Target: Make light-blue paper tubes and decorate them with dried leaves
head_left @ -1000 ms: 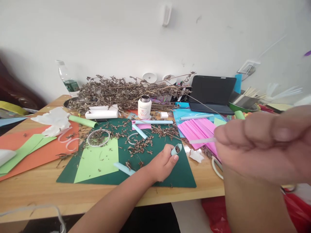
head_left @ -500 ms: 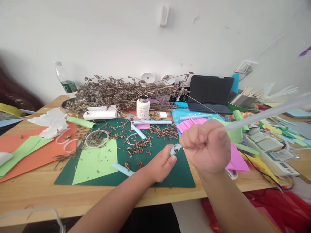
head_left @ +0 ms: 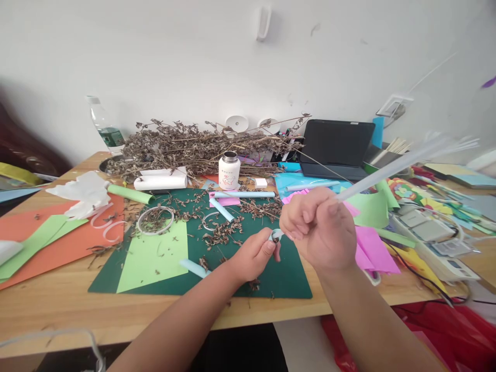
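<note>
My left hand (head_left: 253, 254) pinches a light blue paper tube (head_left: 275, 235) over the green cutting mat (head_left: 287, 281). Dark bits show in the tube's open end, and the tip of a translucent white stick (head_left: 377, 173) reaches to that opening. The fingers of my right hand (head_left: 318, 227) are wrapped round the stick, which slants up to the right and ends in a frayed tuft. Dried plant bits (head_left: 222, 232) lie scattered on the mat, near two more blue tubes (head_left: 244, 195) and a tape ring (head_left: 155, 220).
Dried branches (head_left: 186, 144) lie along the wall behind a white bottle (head_left: 229, 171). A dark tablet (head_left: 337, 147) stands at the back right, and a power strip (head_left: 434, 240) with cables is at the right. Orange paper (head_left: 23, 232) covers the left.
My right hand has moved slightly left and down with the stick, whose frayed end now shows more clearly. My left hand and the tube have shifted slightly left and up.
</note>
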A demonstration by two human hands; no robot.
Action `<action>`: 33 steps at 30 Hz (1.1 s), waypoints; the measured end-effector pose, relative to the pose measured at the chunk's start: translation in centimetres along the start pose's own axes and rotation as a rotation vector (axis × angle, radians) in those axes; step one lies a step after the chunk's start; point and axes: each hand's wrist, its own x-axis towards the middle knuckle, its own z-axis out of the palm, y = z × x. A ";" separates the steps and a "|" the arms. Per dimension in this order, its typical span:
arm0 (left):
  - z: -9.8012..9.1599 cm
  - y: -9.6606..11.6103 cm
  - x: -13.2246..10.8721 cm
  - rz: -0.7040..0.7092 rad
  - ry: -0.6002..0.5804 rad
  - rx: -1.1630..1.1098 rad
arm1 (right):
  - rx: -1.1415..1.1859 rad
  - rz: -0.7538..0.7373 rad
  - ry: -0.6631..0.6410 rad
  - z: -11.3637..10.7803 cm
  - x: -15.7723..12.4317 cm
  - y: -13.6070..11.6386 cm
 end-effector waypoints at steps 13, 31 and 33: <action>0.4 -0.6 -0.1 -0.014 0.011 -0.040 | 0.066 0.039 -0.017 0.6 0.9 -1.1; 0.2 -0.2 0.0 -0.024 -0.007 0.105 | 0.018 0.030 0.045 1.1 0.4 0.4; 0.2 -0.2 0.0 -0.014 -0.016 0.098 | 0.003 0.055 0.075 1.3 0.7 0.4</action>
